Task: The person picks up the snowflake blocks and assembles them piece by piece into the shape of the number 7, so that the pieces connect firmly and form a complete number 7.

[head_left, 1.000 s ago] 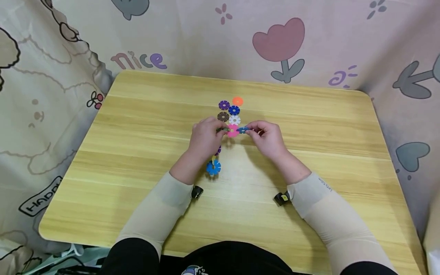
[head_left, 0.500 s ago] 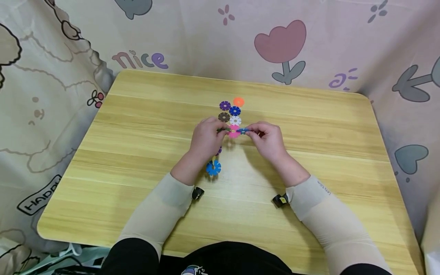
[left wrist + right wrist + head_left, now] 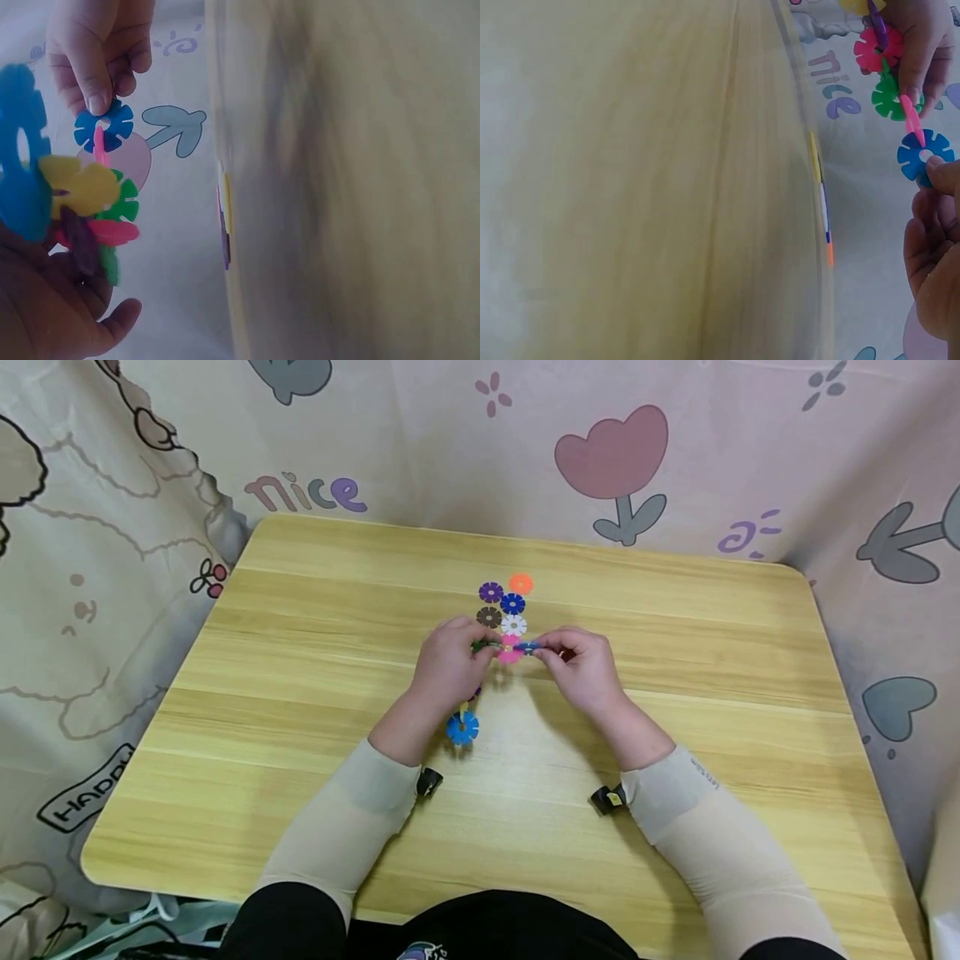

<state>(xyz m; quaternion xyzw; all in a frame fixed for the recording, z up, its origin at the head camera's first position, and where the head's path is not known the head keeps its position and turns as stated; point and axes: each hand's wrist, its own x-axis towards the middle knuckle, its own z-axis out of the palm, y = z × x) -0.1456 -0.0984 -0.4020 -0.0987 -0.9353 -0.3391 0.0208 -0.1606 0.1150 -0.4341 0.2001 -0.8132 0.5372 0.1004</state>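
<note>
Both hands hold one chain of notched plastic snowflake discs above the table. In the head view my left hand [image 3: 448,662] pinches the chain at a green disc [image 3: 885,100], beside a pink disc [image 3: 510,650]. My right hand [image 3: 585,667] pinches a blue disc [image 3: 910,157] between thumb and fingers; its notched edge meets that pink disc. Beyond the left fingers the chain runs on through another pink disc [image 3: 868,52], a purple disc [image 3: 78,241] and a yellow disc [image 3: 75,182], down to a large-looking blue disc [image 3: 462,728] at the end.
Loose discs lie flat just past the hands: orange [image 3: 521,583], purple [image 3: 491,592], dark blue [image 3: 513,603], brown [image 3: 488,617] and white [image 3: 513,625]. The wooden table [image 3: 300,693] reaches back to a printed curtain [image 3: 420,435].
Both hands keep their grips in nearly the same place. The right hand's blue disc has shifted slightly toward the pink one, and the chain's tail has swung a little left.
</note>
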